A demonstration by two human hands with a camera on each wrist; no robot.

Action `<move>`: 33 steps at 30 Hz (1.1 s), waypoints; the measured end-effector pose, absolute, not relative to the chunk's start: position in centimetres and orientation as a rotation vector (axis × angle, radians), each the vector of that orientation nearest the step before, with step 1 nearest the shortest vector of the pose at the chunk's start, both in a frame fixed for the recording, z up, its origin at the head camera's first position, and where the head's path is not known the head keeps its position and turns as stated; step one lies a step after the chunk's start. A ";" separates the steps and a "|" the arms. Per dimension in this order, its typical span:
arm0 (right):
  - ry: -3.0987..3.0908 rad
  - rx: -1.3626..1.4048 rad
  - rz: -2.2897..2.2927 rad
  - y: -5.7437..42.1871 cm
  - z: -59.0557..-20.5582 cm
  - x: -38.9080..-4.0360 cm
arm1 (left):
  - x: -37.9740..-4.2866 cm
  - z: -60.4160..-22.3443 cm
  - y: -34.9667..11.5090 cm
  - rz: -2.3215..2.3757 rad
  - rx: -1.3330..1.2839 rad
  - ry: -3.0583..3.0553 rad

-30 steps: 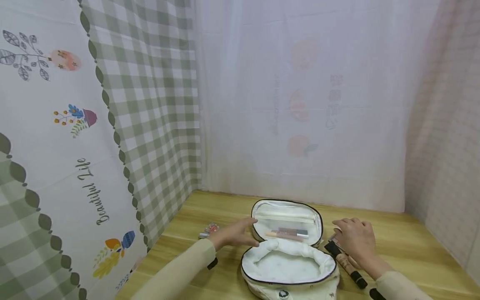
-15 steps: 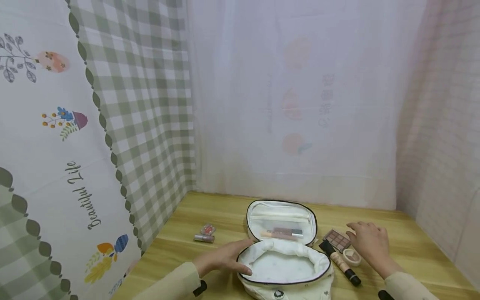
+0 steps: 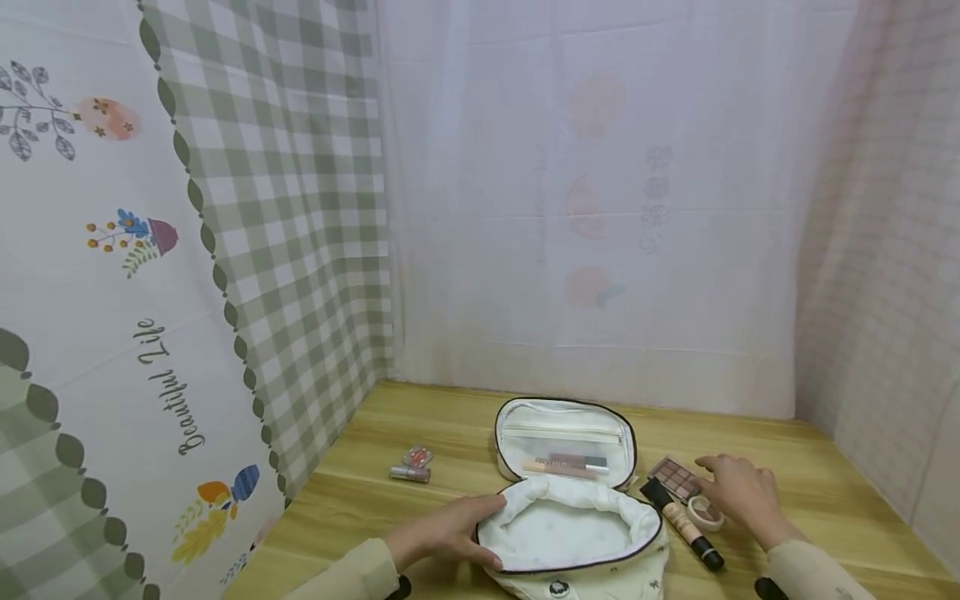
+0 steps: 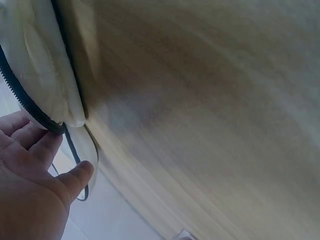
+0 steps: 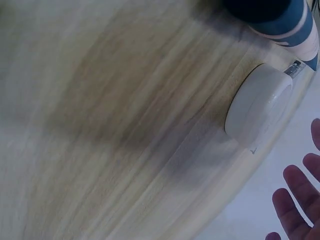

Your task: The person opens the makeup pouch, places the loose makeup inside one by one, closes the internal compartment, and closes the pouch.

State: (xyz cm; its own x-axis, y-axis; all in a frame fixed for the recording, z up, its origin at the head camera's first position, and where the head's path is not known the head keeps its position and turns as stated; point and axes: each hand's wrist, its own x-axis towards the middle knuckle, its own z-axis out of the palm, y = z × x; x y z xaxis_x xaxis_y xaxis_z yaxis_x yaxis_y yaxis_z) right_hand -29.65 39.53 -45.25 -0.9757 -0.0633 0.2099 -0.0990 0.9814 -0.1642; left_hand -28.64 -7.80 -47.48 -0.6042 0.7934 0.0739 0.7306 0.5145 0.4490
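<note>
A cream makeup bag (image 3: pixel 585 582) with black zip edging stands unzipped, its lid folded back away from the person. My left hand (image 3: pixel 448 531) rests against the bag's left rim; in the left wrist view its extended fingers (image 4: pixel 45 145) meet the zip edge. My right hand (image 3: pixel 744 495) hovers, fingers spread, by a round white compact (image 3: pixel 705 513) and partly overlaps it in the head view. Beside the compact lie an eyeshadow palette (image 3: pixel 675 478) and a black-capped beige tube (image 3: pixel 684 523). In the right wrist view the compact (image 5: pixel 260 105) shows apart from the fingers.
The lid's clear pocket holds slim makeup tubes (image 3: pixel 573 465). Left of the bag, a small lip gloss tube (image 3: pixel 410 474) and a small clear-and-red item (image 3: pixel 417 456) lie on the wooden table (image 3: pixel 442 417). Cloth curtains (image 3: pixel 592 208) enclose the table's back and sides.
My left hand has come down from beside the lid to the bag's near left rim. My right hand has moved right, uncovering the palette and compact, then slightly back. The view has shifted slightly.
</note>
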 end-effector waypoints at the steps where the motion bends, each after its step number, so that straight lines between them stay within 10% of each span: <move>1: -2.939 0.119 0.269 39.5 -45.4 -29.8 | -28.5 -47.5 -7.8 0.631 1.324 2.636; 33: -3.205 0.024 0.380 38.5 -46.1 -31.8 | -28.4 -47.9 -7.2 0.260 1.291 2.805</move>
State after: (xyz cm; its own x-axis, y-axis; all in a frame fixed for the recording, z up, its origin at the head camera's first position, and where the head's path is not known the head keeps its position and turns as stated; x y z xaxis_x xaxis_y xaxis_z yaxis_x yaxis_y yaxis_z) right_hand -31.76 38.49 -46.15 -0.9962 -0.0251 -0.0837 -0.0049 0.9722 -0.2340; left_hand -28.39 -7.22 -47.94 -0.6524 0.7572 0.0312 0.7501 0.6393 0.1695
